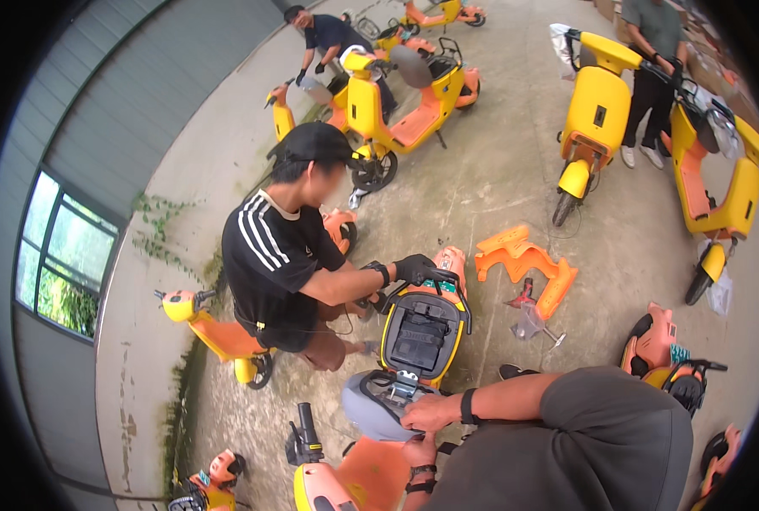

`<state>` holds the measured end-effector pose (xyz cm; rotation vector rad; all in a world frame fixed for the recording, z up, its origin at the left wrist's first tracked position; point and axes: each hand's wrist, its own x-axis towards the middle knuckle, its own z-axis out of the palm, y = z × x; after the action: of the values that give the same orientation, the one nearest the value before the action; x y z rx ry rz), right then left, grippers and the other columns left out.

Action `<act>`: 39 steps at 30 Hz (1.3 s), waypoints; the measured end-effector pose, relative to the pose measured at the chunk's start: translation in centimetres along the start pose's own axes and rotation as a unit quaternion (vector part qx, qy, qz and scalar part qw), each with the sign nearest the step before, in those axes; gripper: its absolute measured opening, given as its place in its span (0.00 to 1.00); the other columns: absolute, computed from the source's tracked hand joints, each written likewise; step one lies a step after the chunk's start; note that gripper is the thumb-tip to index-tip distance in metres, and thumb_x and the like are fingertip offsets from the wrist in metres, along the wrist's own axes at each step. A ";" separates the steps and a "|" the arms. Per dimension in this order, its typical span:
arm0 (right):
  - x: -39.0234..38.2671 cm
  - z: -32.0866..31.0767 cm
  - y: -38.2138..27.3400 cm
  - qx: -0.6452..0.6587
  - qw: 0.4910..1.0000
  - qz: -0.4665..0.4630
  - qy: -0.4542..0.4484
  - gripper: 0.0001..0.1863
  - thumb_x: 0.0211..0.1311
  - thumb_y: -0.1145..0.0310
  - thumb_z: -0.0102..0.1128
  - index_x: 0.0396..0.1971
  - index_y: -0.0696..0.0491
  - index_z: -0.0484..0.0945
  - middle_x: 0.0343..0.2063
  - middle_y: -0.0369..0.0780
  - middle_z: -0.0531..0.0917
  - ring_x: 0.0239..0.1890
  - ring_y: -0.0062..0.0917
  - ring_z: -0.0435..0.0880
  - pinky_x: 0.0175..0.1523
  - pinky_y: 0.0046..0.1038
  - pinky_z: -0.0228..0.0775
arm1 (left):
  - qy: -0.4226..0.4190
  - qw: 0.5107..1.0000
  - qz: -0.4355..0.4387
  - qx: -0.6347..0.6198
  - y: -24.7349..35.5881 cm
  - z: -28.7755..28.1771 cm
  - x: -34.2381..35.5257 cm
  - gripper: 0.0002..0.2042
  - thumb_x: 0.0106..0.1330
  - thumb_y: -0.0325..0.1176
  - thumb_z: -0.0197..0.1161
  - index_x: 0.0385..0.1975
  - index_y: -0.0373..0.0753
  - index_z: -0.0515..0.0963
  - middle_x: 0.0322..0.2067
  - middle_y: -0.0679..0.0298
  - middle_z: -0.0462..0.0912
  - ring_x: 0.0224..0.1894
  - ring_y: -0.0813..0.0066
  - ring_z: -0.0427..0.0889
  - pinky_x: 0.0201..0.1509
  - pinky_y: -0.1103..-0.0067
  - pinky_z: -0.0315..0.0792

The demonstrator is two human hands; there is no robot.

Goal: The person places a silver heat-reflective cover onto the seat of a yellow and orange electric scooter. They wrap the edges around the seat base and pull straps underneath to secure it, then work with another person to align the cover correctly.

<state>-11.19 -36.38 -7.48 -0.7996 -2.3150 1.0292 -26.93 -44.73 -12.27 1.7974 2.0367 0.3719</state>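
A grey scooter saddle [364, 409] is tipped up on its metal hinge [406, 385], with its underside showing. My right hand [429, 412] reaches in from the right, its fingers curled at the saddle's underside; whatever they pinch is hidden. Just below it, my left hand [419, 448] is closed at the saddle's edge, partly covered by the right hand. Beyond the hinge lies the scooter's black seat compartment [424, 334] with a yellow rim. A co-worker's black-gloved hand [415, 269] rests on the black rear rack [447, 277] at the tail.
An orange plastic body panel [528, 264] lies on the concrete to the right, beside a red power tool [524, 294] and a clear bag [528, 324]. Handlebars [307, 430] rise at lower left. Several yellow-and-orange scooters [596, 111] stand around, with other people among them.
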 end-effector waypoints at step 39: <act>-1.7 2.7 -3.2 0.307 0.920 0.187 0.159 0.09 0.56 0.67 0.49 0.26 0.57 0.67 0.21 0.47 0.75 0.30 0.43 0.76 0.33 0.42 0.64 | 0.172 0.961 0.180 0.124 4.3 -7.8 9.7 0.23 0.43 0.38 0.63 0.42 0.37 0.75 0.54 0.47 0.63 0.54 0.43 0.61 0.57 0.59 0.60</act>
<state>-12.70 -40.58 -6.96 -1.0568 -1.4579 1.5449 -27.67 -34.04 -4.61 2.4151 2.0433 0.5908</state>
